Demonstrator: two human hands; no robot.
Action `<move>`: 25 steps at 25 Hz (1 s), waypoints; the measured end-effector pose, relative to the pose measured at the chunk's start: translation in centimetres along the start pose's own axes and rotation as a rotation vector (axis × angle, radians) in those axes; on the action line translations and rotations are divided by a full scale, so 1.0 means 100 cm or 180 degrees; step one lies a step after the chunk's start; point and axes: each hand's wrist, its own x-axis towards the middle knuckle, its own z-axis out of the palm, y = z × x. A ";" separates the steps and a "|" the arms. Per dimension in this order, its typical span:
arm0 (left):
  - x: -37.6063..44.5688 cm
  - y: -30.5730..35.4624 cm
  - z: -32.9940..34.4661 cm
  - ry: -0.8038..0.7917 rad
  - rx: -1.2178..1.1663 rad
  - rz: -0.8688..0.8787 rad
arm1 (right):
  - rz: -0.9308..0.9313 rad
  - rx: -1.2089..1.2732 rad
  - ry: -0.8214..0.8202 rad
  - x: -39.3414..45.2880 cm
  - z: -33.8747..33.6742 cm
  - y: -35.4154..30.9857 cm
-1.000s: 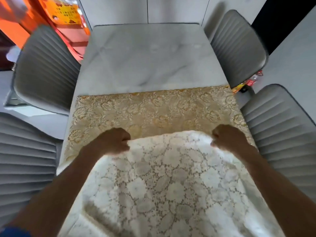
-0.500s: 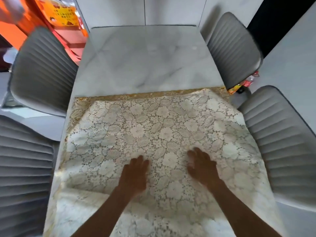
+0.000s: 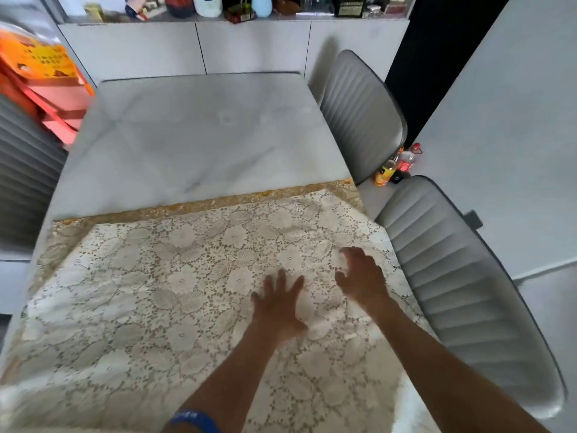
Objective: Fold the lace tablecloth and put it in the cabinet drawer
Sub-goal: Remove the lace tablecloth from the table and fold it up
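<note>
The cream lace tablecloth (image 3: 150, 289) lies folded over on the near half of the marble table (image 3: 199, 132), with a golden layer showing as a strip along its far and left edges. My left hand (image 3: 278, 304) lies flat on the cloth with fingers spread, right of the middle. My right hand (image 3: 359, 276) hovers or rests just beside it toward the right edge, fingers slightly bent and blurred, holding nothing. A white cabinet (image 3: 249, 45) stands against the far wall beyond the table.
Grey ribbed chairs stand at the right (image 3: 462, 285), the far right (image 3: 359, 114) and the left (image 3: 25, 170). Bottles (image 3: 396, 165) sit on the floor between the right chairs. Bottles and jars crowd the cabinet top (image 3: 218, 7). An orange rack (image 3: 46, 85) stands at far left.
I laid the lifted cloth edge forward over the golden layer and let it go. Both hands then flattened on the cloth and have slid to the right; the camera tilted up.
</note>
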 end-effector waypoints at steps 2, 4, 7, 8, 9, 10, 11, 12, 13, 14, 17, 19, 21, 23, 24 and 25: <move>0.026 0.015 0.003 -0.0009 -0.0049 -0.0261 | 0.0092 0.0146 0.0165 0.043 -0.013 0.021; 0.044 0.019 0.009 -0.0044 -0.0071 -0.0382 | 0.0223 0.0220 0.0223 0.083 -0.020 0.038; 0.050 0.018 0.017 -0.0013 -0.0091 -0.0431 | 0.0711 0.0336 0.0056 0.125 -0.022 0.048; 0.048 0.019 0.017 0.0009 -0.0140 -0.0438 | 0.0859 0.0434 -0.0005 0.134 -0.022 0.049; 0.047 0.020 0.017 0.0023 -0.0212 -0.0443 | 0.0973 0.0553 -0.0040 0.140 -0.023 0.050; 0.046 0.021 0.016 0.0018 -0.0269 -0.0444 | 0.1033 0.0646 -0.0024 0.143 -0.023 0.051; 0.045 0.022 0.014 0.0012 -0.0272 -0.0439 | 0.1038 0.0676 0.0078 0.144 -0.021 0.052; 0.045 0.024 0.011 0.0009 -0.0235 -0.0427 | 0.0987 0.0644 0.0256 0.143 -0.020 0.054; 0.045 0.025 0.009 -0.0006 -0.0212 -0.0427 | 0.0882 0.0589 0.0456 0.140 -0.017 0.057; 0.045 0.026 0.009 -0.0014 -0.0220 -0.0448 | 0.0723 0.0568 0.0614 0.136 -0.015 0.057; 0.045 0.027 0.007 -0.0009 -0.0218 -0.0490 | 0.0097 0.0839 0.0634 0.120 -0.014 0.051; 0.044 0.027 0.007 -0.0031 -0.0207 -0.0493 | -0.0276 0.1161 0.0521 0.104 -0.017 0.040; 0.039 0.028 0.004 -0.0042 -0.0316 -0.0472 | -0.0579 0.1673 0.0383 0.079 -0.026 0.028; 0.025 0.031 -0.008 0.0428 -0.0858 -0.0380 | -0.0903 0.2134 0.0220 0.048 -0.043 0.020; 0.013 0.034 -0.020 0.1020 -0.1438 -0.0370 | -0.1080 0.2251 0.0141 0.031 -0.056 0.016; -0.002 0.035 -0.035 0.1662 -0.1898 -0.0346 | -0.1232 0.2284 0.0044 0.013 -0.068 0.012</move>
